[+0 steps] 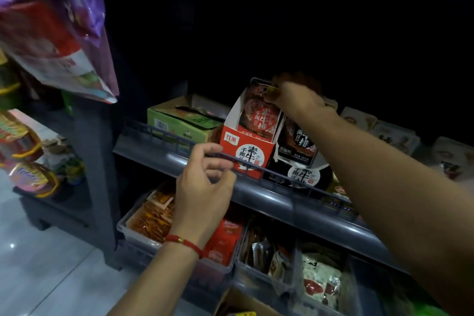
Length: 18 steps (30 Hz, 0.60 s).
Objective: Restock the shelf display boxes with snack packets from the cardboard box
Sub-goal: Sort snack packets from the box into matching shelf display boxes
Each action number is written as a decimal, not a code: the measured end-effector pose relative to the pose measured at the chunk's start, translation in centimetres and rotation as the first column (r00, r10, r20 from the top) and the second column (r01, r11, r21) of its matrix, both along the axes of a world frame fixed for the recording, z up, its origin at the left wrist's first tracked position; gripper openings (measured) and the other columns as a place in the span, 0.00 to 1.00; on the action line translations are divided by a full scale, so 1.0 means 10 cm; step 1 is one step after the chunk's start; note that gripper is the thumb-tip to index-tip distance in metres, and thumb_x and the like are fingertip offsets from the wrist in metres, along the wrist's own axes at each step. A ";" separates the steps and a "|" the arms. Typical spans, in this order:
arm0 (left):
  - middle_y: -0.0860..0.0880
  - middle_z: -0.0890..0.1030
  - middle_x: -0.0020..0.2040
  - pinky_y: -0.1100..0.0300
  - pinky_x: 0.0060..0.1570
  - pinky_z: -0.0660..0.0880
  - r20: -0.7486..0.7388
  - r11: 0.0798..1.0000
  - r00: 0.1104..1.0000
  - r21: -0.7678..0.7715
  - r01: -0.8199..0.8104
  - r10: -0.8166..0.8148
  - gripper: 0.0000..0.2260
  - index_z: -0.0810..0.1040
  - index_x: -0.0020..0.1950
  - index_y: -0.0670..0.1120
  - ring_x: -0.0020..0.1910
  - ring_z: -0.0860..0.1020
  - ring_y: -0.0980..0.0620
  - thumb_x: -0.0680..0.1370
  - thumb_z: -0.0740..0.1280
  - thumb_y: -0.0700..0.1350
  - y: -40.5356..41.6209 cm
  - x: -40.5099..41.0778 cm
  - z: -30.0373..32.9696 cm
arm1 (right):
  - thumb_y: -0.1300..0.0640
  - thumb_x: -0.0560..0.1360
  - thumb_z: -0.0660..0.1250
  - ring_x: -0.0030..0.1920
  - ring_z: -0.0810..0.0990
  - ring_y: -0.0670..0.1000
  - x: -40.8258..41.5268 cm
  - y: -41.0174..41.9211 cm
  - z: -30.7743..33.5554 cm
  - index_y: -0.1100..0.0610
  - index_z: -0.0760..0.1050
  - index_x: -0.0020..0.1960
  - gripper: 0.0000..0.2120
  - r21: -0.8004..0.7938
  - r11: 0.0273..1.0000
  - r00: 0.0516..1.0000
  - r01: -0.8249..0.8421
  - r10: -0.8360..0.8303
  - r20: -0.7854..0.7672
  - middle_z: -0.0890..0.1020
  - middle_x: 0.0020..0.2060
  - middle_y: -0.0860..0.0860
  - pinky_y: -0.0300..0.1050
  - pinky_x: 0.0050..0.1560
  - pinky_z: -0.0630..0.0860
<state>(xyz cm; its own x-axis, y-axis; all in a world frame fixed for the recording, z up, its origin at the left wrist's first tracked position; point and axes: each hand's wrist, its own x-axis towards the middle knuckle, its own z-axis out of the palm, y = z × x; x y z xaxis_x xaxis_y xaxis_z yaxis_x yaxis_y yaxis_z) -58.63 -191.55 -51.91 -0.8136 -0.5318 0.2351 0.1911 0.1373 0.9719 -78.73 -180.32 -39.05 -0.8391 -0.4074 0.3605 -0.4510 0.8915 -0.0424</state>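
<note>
At the centre of the frame, on the dark grey shelf (269, 196), stands a red display box (246, 154) with an open top and snack packets (260, 117) upright inside it. The right hand (295, 96) reaches in from the right edge to the upper rear of this box, its fingers pinched on the top edge of a packet there; which packet exactly is hard to make out in the dim light. Just right of the red box, touching it, sits a black display box (302, 174) holding dark packets of the same kind.

Lower and left of centre, the left hand (205, 182) hovers at the shelf's low front rail (154, 133), fingers loosely curled and holding nothing, with a red string bracelet (183, 242) on the wrist. Whether the fingertips touch the rail cannot be told.

Left of the red box lies a green carton (177, 126) with its flaps open. Under the shelf, along the lower part of the frame, clear bins (130, 233) hold orange, red and pale packets. At the bottom edge, a corner of the cardboard box (230, 303) shows. A purple and red bag (56, 28) hangs in the upper left, and more snack bags (23, 141) fill the far left edge. Pale packets (395, 133) lie on the shelf at the right.
</note>
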 end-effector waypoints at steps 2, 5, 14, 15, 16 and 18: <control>0.55 0.84 0.48 0.50 0.50 0.83 0.013 1.000 1.000 0.000 0.001 -0.001 0.15 0.74 0.58 0.56 0.47 0.82 0.58 0.77 0.69 0.40 0.00 -0.02 0.00 | 0.47 0.82 0.65 0.57 0.75 0.58 0.01 0.02 -0.01 0.55 0.71 0.69 0.19 0.016 1.000 1.000 -0.013 0.013 -0.023 0.75 0.58 0.57 0.47 0.51 0.66; 0.55 0.84 0.47 0.49 0.49 0.83 0.028 1.000 1.000 -0.008 0.011 -0.011 0.15 0.74 0.58 0.57 0.47 0.82 0.58 0.77 0.69 0.40 0.01 -0.03 -0.01 | 0.49 0.83 0.64 0.55 0.75 0.59 0.04 0.03 -0.01 0.56 0.70 0.68 0.18 0.021 0.999 0.992 -0.027 0.030 -0.125 0.75 0.57 0.57 0.49 0.50 0.69; 0.54 0.84 0.47 0.47 0.48 0.84 0.096 0.997 0.995 -0.057 0.047 -0.041 0.14 0.74 0.56 0.59 0.46 0.82 0.56 0.77 0.70 0.41 0.19 0.07 -0.11 | 0.56 0.82 0.64 0.41 0.75 0.55 0.16 0.12 -0.08 0.56 0.78 0.63 0.11 0.133 0.990 0.980 -0.051 0.075 -0.183 0.82 0.51 0.58 0.47 0.41 0.68; 0.54 0.84 0.47 0.48 0.49 0.84 0.096 0.997 0.994 -0.059 0.053 -0.048 0.14 0.74 0.57 0.58 0.47 0.82 0.56 0.77 0.70 0.41 0.21 0.07 -0.11 | 0.57 0.82 0.64 0.43 0.77 0.56 0.17 0.14 -0.08 0.56 0.78 0.64 0.12 0.130 0.990 0.982 -0.045 0.068 -0.175 0.83 0.52 0.58 0.47 0.41 0.68; 0.54 0.84 0.47 0.48 0.49 0.84 0.094 0.996 0.994 -0.061 0.061 -0.055 0.14 0.74 0.57 0.57 0.47 0.82 0.56 0.77 0.70 0.41 0.23 0.08 -0.11 | 0.58 0.82 0.64 0.45 0.79 0.57 0.17 0.15 -0.09 0.56 0.78 0.65 0.13 0.133 0.990 0.982 -0.040 0.063 -0.179 0.83 0.53 0.58 0.47 0.41 0.70; 0.53 0.84 0.47 0.49 0.49 0.84 0.085 0.994 0.994 -0.078 0.078 -0.071 0.14 0.75 0.57 0.56 0.47 0.82 0.56 0.77 0.70 0.41 0.25 0.07 -0.09 | 0.60 0.81 0.65 0.49 0.82 0.59 0.19 0.18 -0.07 0.56 0.78 0.65 0.14 0.142 0.989 0.971 -0.028 0.061 -0.233 0.83 0.54 0.58 0.48 0.42 0.74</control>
<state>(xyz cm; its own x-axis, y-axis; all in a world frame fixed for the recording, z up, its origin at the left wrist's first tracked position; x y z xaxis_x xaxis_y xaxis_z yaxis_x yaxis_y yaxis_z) -57.91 -189.10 -52.77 -0.8684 -0.4510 0.2059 0.1238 0.2048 0.9709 -76.86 -178.54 -39.74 -0.7168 -0.5017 0.4843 -0.4728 0.8602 0.1913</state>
